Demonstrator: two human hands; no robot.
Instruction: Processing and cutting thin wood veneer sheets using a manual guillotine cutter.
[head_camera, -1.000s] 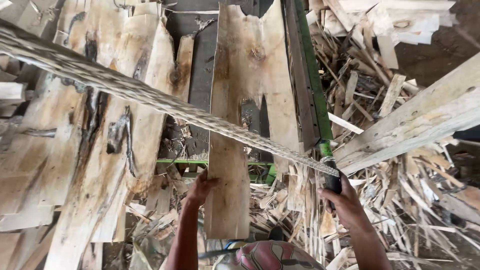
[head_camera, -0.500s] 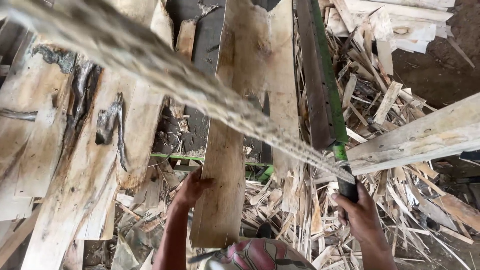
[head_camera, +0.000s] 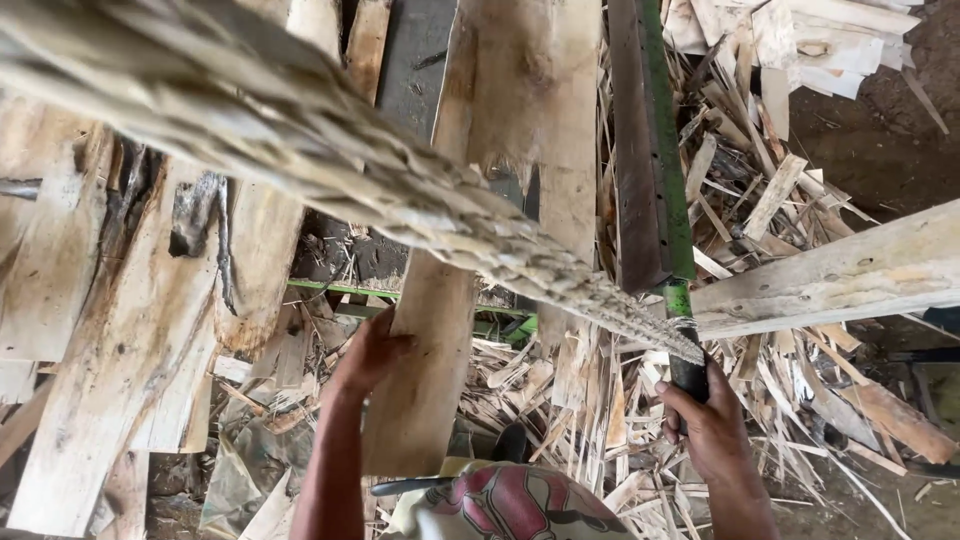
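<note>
My left hand (head_camera: 368, 352) grips the left edge of a long pale wooden plank (head_camera: 470, 250) that runs away from me up the middle of the view. My right hand (head_camera: 708, 420) is closed around a dark upright handle (head_camera: 688, 375) with a green stem. The stem sits at the near end of a long green metal rail (head_camera: 655, 150). A thick braided rope (head_camera: 380, 190), blurred and close to the camera, crosses from upper left down to the handle.
Rough bark-edged slabs (head_camera: 130, 330) lie side by side on the left. A pale beam (head_camera: 830, 275) juts in from the right. Heaps of wood offcuts and splinters (head_camera: 780, 200) cover the ground. A green frame bar (head_camera: 340, 292) shows below the plank.
The view has closed in on the plank and rope. My left hand has shifted up along the plank's left edge. My right hand stays on the handle.
</note>
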